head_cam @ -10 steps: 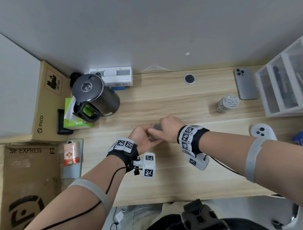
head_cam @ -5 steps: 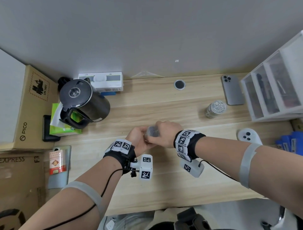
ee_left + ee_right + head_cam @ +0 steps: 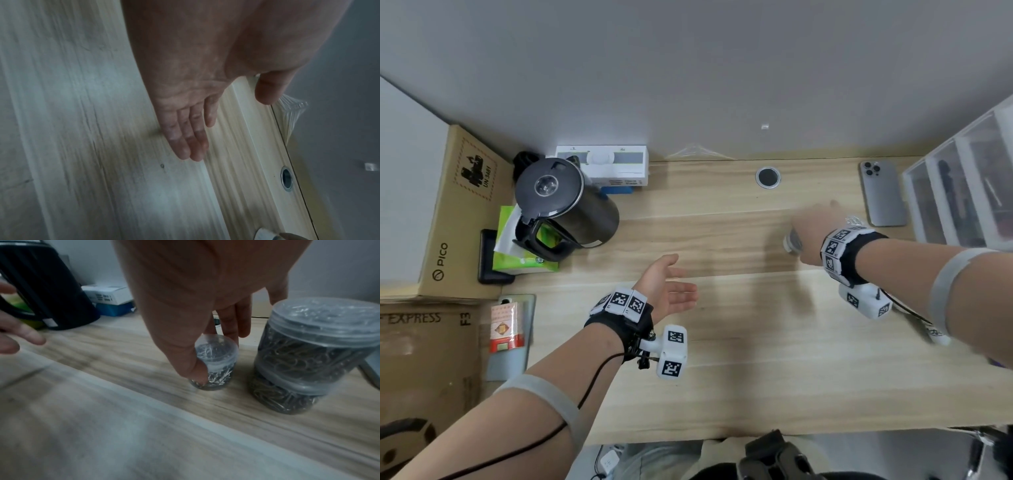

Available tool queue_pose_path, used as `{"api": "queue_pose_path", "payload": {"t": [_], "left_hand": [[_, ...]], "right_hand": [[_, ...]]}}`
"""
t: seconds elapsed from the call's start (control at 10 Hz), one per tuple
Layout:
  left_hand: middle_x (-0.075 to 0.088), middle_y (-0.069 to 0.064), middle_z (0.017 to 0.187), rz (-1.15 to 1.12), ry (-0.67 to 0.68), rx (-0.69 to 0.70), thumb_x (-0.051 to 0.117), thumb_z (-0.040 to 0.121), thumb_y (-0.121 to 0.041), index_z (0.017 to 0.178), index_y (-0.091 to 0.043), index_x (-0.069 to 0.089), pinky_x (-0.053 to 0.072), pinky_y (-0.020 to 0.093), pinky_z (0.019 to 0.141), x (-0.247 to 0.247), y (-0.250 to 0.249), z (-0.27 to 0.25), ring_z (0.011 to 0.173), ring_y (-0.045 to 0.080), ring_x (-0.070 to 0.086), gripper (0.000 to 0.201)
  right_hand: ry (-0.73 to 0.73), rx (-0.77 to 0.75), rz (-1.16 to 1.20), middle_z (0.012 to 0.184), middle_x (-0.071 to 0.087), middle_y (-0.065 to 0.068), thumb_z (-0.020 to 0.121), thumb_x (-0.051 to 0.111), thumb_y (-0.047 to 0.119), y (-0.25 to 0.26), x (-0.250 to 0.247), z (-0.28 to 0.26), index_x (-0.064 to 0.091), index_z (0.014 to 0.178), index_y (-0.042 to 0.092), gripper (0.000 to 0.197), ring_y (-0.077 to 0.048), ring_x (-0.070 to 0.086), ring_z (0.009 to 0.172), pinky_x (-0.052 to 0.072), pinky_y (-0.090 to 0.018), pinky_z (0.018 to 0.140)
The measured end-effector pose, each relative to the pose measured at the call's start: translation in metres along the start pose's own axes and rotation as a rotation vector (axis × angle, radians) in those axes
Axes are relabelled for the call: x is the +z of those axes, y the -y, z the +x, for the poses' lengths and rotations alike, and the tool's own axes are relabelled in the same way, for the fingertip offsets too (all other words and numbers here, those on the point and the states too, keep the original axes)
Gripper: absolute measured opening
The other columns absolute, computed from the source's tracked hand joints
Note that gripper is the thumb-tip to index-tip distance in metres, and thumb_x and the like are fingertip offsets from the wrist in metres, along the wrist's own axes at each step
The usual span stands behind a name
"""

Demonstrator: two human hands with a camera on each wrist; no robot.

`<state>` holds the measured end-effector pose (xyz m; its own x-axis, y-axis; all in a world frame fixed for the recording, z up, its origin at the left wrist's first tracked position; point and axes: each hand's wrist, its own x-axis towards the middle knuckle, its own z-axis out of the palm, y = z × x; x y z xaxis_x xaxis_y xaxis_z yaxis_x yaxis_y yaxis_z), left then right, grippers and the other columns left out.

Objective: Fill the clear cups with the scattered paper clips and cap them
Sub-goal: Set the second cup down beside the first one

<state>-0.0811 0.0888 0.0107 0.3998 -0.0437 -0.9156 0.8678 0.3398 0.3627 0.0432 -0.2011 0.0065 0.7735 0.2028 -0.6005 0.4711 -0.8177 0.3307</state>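
Observation:
My right hand (image 3: pixel 813 233) reaches to the right part of the desk and pinches a small clear capped cup (image 3: pixel 791 241) of paper clips between thumb and fingers. In the right wrist view this small cup (image 3: pixel 216 361) is upright at desk level, just left of a stack of two larger capped cups (image 3: pixel 308 353) full of clips. Only the top of the stack (image 3: pixel 854 221) peeks out behind my wrist in the head view. My left hand (image 3: pixel 674 287) hovers over the desk's middle, palm open, fingers (image 3: pixel 185 138) straight, holding nothing.
A black kettle (image 3: pixel 565 205) stands at the back left by a cardboard box (image 3: pixel 448 219) and a white box (image 3: pixel 602 164). A phone (image 3: pixel 881 195) and clear drawers (image 3: pixel 969 192) sit at the right. A cable grommet (image 3: pixel 767 177) lies near the wall.
Both hands were together on the small cup at the desk's middle. My right hand has carried it right, beside the stack. My left hand has let go and opened.

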Motion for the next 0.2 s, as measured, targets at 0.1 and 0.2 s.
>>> {"api": "queue_pose_path", "payload": {"t": [0.1, 0.2], "left_hand": [[0.066, 0.025, 0.106, -0.013, -0.040, 0.027, 0.053, 0.098, -0.041, 0.125, -0.003, 0.052, 0.055, 0.049, 0.092, -0.0016, -0.0012, -0.0022, 0.090, 0.038, 0.065, 0.047], [0.066, 0.023, 0.104, -0.023, -0.060, 0.045, 0.053, 0.098, -0.042, 0.127, -0.003, 0.051, 0.056, 0.046, 0.085, -0.0004, -0.0098, -0.0057, 0.086, 0.036, 0.065, 0.049]], "right_hand": [[0.035, 0.006, -0.022, 0.124, 0.055, -0.003, 0.075, 0.067, 0.040, -0.0028, -0.0004, 0.0019, 0.047, 0.122, 0.021, 0.055, -0.025, 0.046, 0.121, 0.021, -0.058, 0.112], [0.024, -0.004, -0.013, 0.123, 0.053, -0.005, 0.072, 0.068, 0.039, -0.0055, -0.0074, 0.0009, 0.044, 0.124, 0.019, 0.061, -0.026, 0.044, 0.122, 0.020, -0.059, 0.112]]}}
